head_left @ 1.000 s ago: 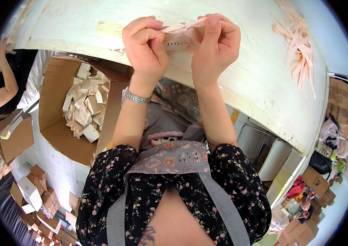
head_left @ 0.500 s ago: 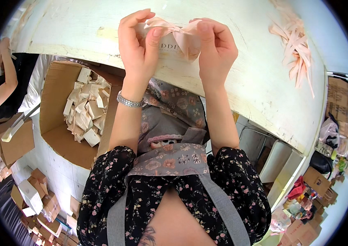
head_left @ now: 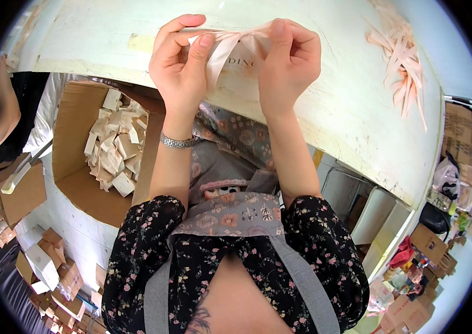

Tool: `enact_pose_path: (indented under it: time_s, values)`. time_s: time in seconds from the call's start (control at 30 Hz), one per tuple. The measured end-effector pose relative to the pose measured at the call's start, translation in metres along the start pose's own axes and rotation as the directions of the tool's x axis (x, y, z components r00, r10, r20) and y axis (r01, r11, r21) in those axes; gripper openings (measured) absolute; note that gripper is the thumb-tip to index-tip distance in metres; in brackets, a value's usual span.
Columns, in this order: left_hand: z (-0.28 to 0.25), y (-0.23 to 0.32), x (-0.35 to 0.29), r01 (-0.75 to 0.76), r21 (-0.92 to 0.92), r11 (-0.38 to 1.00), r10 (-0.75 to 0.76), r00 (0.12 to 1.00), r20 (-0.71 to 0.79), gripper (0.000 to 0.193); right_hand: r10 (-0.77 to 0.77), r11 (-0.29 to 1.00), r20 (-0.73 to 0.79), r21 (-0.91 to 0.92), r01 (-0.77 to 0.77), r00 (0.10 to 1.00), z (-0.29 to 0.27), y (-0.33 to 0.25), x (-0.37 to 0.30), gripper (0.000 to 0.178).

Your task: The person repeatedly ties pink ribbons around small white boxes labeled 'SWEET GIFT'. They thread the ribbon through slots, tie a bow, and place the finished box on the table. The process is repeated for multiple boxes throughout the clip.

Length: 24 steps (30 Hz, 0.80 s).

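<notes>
A pale pink satin ribbon is tied in a bow across a small pale item with dark print, over the far part of the white table. I cannot tell whether that item is a box or a pouch. My left hand pinches the bow's left side between thumb and fingers, its index finger raised. The right side is gripped between the thumb and curled fingers of my right hand. One ribbon tail hangs down beside my left thumb. Both hands partly hide the item's ends.
Loose pink ribbons lie in a heap on the table at the right. Below its edge at left stands an open carton filled with small ribboned boxes. Another person's arm shows at far left. Cartons crowd the floor.
My left hand has shifted slightly left, and my right hand slightly left and down. A ribbon tail now hangs by the left thumb; earlier a wide one hung beside the right hand.
</notes>
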<state>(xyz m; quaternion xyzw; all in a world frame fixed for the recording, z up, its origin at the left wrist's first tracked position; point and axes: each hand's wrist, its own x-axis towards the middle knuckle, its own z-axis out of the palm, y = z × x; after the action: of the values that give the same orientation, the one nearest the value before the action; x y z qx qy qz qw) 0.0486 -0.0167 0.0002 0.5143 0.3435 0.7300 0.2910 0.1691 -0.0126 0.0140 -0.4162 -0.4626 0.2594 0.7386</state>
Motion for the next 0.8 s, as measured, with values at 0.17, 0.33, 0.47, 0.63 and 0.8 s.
enact_pose_path:
  time_s: [0.17,0.33,0.47,0.63,0.8]
  values:
    - [-0.005,-0.003,0.0,0.029,-0.034,0.999,-0.029,1.0,-0.007,0.004,0.061,0.997,-0.038,0.043,-0.06,0.997,0.007,-0.004,0.0,0.015]
    - [-0.033,0.005,0.011,0.024,0.049,0.998,-0.02,0.995,-0.093,0.002,0.097,0.995,0.028,0.023,-0.097,0.995,0.034,-0.004,-0.008,0.014]
    - [-0.125,0.063,0.042,0.054,0.334,0.941,-0.019,0.994,-0.107,0.015,0.277,0.905,0.434,0.184,-0.385,0.858,0.1,-0.032,-0.037,0.006]
    - [-0.247,0.158,0.043,0.177,0.945,0.274,0.077,0.976,-0.205,0.062,-0.036,0.999,0.836,0.014,0.044,0.547,0.189,-0.016,-0.02,0.032]
    - [-0.255,0.121,-0.014,0.392,0.716,0.577,-0.014,0.882,-0.471,0.044,0.108,0.704,0.601,-0.608,0.366,0.792,0.311,0.099,0.176,0.062]
